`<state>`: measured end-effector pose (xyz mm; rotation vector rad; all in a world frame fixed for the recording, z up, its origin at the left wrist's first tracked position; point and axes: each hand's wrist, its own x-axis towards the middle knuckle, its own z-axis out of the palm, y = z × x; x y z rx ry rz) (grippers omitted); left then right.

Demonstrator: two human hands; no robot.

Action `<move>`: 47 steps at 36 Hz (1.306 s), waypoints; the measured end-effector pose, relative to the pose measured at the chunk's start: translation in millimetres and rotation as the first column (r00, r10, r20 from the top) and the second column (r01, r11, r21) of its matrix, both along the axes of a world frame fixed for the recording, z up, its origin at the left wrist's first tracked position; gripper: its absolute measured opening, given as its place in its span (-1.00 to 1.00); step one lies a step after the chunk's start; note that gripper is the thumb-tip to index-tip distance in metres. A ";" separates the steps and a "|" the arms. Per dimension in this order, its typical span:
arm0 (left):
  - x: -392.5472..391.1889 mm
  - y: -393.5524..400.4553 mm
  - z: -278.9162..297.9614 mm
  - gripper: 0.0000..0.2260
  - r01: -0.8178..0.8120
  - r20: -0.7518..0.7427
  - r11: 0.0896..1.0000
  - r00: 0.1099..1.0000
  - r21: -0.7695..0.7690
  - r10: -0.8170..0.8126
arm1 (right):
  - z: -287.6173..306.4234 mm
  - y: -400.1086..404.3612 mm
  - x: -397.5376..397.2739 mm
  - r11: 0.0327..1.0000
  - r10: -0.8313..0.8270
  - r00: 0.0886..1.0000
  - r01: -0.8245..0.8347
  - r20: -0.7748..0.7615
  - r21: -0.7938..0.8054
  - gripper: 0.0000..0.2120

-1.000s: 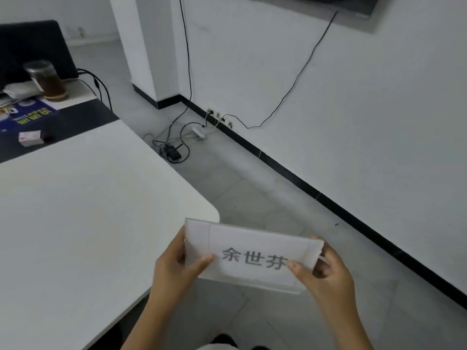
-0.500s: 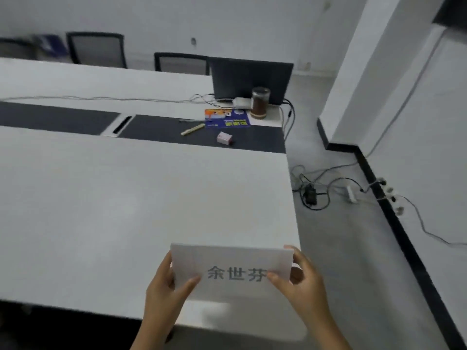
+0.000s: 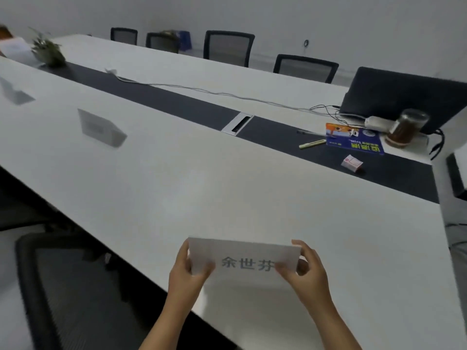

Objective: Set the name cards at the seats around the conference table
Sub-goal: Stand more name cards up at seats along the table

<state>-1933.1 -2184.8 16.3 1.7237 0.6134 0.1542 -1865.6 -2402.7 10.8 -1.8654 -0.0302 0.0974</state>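
A white name card [image 3: 243,260] with three printed characters is held upright over the near edge of the long white conference table [image 3: 177,178]. My left hand [image 3: 185,272] pinches its left end and my right hand [image 3: 309,270] pinches its right end. Two other name cards stand further left along the table, one card [image 3: 99,127] nearby and a blurred card [image 3: 14,92] beyond it.
A black mesh chair [image 3: 75,286] sits at the near left, below the table edge. A dark centre strip [image 3: 202,109] runs down the table. At the far right are a laptop [image 3: 404,94], a jar [image 3: 406,128], a blue booklet [image 3: 353,142], a small box [image 3: 351,162] and a pen [image 3: 312,144]. Several chairs line the far side.
My view has swung left from the floor and wall to along the table. The card stays held in both hands and now hangs over the table's near edge.
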 end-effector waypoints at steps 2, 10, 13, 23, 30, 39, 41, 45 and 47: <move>4.8 -1.1 0.6 -0.45 0.022 0.002 1.000 1.000 0.009 -0.023 | 3.7 1.5 0.6 1.000 -0.004 1.000 0.004 -0.002 0.006 -0.52; 61.6 39.8 -5.1 -0.40 0.225 -0.028 0.974 0.974 0.011 -0.225 | -2.0 33.0 21.2 0.980 -0.197 0.979 0.196 -0.060 -0.018 -0.54; 79.0 30.2 -10.2 -0.41 0.353 -0.047 0.935 0.935 0.038 -0.351 | 1.3 23.7 24.2 0.946 -0.324 0.944 0.322 -0.067 -0.040 -0.54; 129.3 -31.2 6.5 -0.48 0.710 -0.071 0.694 0.703 0.117 -0.707 | 17.3 -28.7 25.6 0.801 -0.593 0.805 0.583 -0.039 -0.138 -0.44; 141.4 -52.9 17.9 -0.58 0.709 -0.120 0.637 0.691 0.304 -0.712 | 23.5 -66.5 23.0 0.762 -0.621 0.784 0.604 0.001 -0.235 -0.75; 142.7 -46.5 45.2 -0.57 0.461 0.049 0.816 0.861 0.348 -0.507 | 66.2 -25.2 33.5 0.717 -0.510 0.822 0.569 0.254 -0.403 -0.46; 150.0 -29.5 56.8 -0.51 0.368 0.101 0.870 0.902 0.328 -0.420 | 74.4 -6.2 44.2 0.735 -0.466 0.827 0.559 0.314 -0.383 -0.36; 169.5 12.5 70.6 -0.52 0.198 0.178 0.940 0.951 0.277 -0.253 | 79.2 36.3 81.8 0.841 -0.358 0.870 0.459 0.340 -0.287 -0.36; 180.1 36.1 68.0 -0.62 0.144 0.203 0.947 0.957 0.289 -0.208 | 80.3 58.1 103.3 0.888 -0.305 0.897 0.389 0.321 -0.244 -0.41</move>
